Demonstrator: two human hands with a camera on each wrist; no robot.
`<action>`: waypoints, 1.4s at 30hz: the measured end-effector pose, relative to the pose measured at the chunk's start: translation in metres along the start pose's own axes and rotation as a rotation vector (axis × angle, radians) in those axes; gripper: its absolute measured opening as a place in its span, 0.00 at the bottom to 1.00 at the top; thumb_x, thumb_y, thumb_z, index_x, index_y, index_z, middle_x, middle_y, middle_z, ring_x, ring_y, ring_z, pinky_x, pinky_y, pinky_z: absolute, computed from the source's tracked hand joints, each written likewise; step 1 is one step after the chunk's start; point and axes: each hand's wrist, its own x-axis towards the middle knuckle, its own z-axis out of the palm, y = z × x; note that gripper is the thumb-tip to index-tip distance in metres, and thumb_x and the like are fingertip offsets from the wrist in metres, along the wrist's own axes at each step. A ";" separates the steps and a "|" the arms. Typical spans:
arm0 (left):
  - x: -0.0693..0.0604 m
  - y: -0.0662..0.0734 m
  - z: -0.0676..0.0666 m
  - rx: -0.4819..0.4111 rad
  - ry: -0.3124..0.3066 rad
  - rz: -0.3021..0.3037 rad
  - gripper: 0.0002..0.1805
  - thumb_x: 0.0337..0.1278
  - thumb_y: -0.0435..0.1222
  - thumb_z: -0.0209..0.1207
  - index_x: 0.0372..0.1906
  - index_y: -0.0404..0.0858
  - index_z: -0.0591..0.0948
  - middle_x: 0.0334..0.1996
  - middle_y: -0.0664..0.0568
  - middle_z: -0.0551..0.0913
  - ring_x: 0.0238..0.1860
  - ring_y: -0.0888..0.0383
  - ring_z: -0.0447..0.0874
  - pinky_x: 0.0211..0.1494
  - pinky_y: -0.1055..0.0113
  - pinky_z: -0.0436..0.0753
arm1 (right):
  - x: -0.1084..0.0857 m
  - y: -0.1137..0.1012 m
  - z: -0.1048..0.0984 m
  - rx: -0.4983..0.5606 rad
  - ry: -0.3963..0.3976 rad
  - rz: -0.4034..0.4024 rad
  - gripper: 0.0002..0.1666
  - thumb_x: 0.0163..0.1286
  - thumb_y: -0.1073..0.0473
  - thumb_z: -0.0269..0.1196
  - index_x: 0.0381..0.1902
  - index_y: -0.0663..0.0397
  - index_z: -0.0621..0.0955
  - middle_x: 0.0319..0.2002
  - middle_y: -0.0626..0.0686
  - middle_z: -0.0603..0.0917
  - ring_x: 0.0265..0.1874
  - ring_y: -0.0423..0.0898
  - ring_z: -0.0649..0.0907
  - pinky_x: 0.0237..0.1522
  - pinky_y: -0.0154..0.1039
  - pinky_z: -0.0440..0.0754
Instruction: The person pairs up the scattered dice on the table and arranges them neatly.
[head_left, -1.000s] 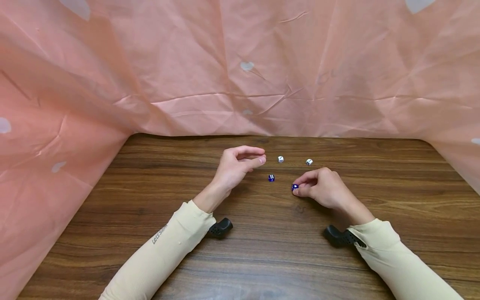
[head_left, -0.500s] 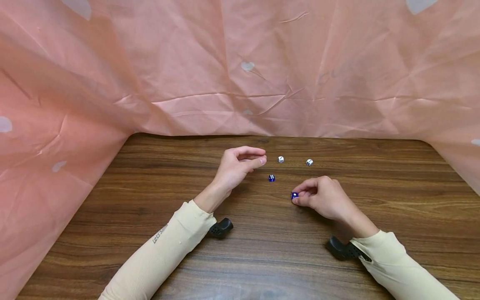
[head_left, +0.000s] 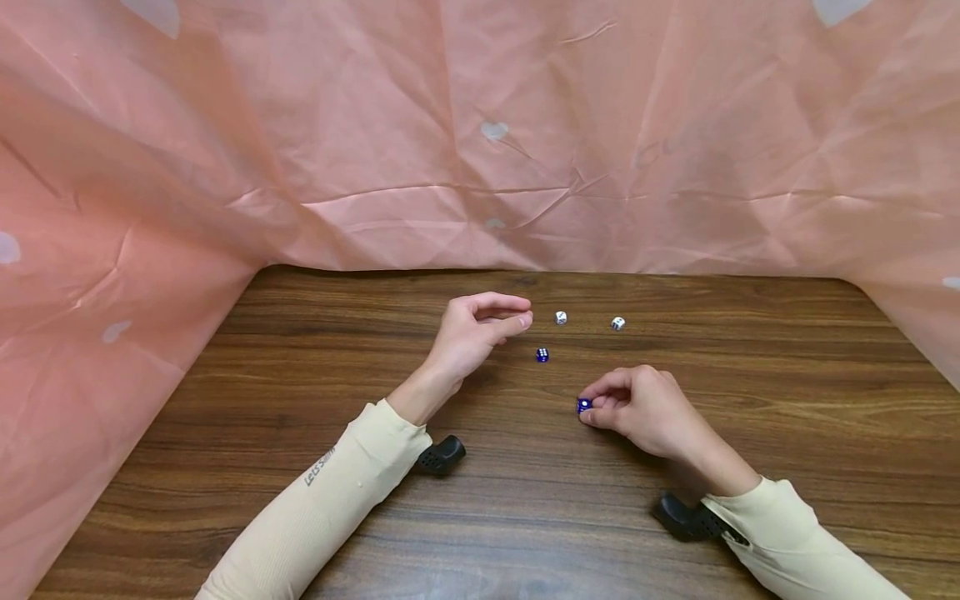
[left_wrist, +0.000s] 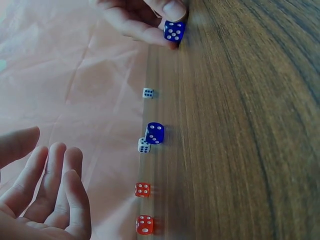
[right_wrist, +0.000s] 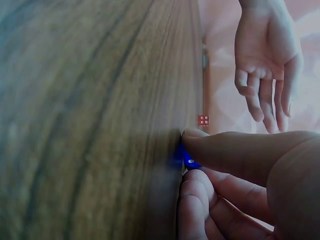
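Left sleeve says "Lets" plus something starting with S, rest's too blurry for me. Pips-wise, the held blue die shows a one on top, the other blue die a six.

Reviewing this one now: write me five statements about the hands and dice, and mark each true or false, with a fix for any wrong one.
1. The right hand pinches a blue die. True.
2. The left hand is clenched in a fist. False: its fingers are open and hold nothing.
3. The other blue die lies on the table. True.
4. The two white dice touch each other. False: they stand apart.
5. Two red dice show in the left wrist view. True.
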 end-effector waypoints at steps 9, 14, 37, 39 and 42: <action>0.000 0.001 -0.001 -0.003 0.004 0.002 0.14 0.63 0.34 0.72 0.53 0.38 0.90 0.46 0.49 0.94 0.39 0.68 0.89 0.54 0.51 0.85 | 0.000 -0.002 0.002 -0.005 0.017 -0.031 0.08 0.58 0.53 0.80 0.36 0.42 0.93 0.24 0.38 0.87 0.27 0.35 0.83 0.33 0.32 0.77; -0.001 0.002 -0.002 -0.004 0.002 0.008 0.15 0.62 0.35 0.72 0.53 0.39 0.90 0.46 0.49 0.94 0.39 0.68 0.90 0.52 0.55 0.85 | 0.000 -0.001 0.003 -0.012 0.015 -0.042 0.08 0.58 0.53 0.81 0.36 0.41 0.93 0.25 0.38 0.87 0.27 0.35 0.83 0.33 0.31 0.77; 0.000 0.001 -0.001 -0.006 0.005 0.013 0.15 0.64 0.35 0.72 0.54 0.38 0.90 0.46 0.48 0.94 0.39 0.68 0.89 0.54 0.52 0.85 | -0.001 0.001 0.002 -0.015 0.009 -0.058 0.09 0.57 0.54 0.81 0.36 0.42 0.93 0.25 0.38 0.87 0.28 0.34 0.82 0.33 0.31 0.77; 0.000 0.002 -0.001 -0.004 0.006 0.012 0.14 0.64 0.35 0.71 0.53 0.38 0.90 0.46 0.48 0.94 0.39 0.68 0.89 0.54 0.52 0.85 | -0.002 0.001 0.002 -0.013 0.009 -0.060 0.09 0.57 0.54 0.81 0.36 0.42 0.93 0.25 0.38 0.87 0.28 0.34 0.82 0.33 0.31 0.77; 0.000 0.002 0.000 -0.002 0.008 0.013 0.14 0.64 0.34 0.71 0.53 0.39 0.90 0.45 0.48 0.94 0.39 0.68 0.89 0.53 0.54 0.85 | -0.002 0.001 0.002 -0.011 0.010 -0.059 0.09 0.57 0.54 0.81 0.36 0.42 0.93 0.25 0.38 0.87 0.27 0.34 0.83 0.33 0.31 0.77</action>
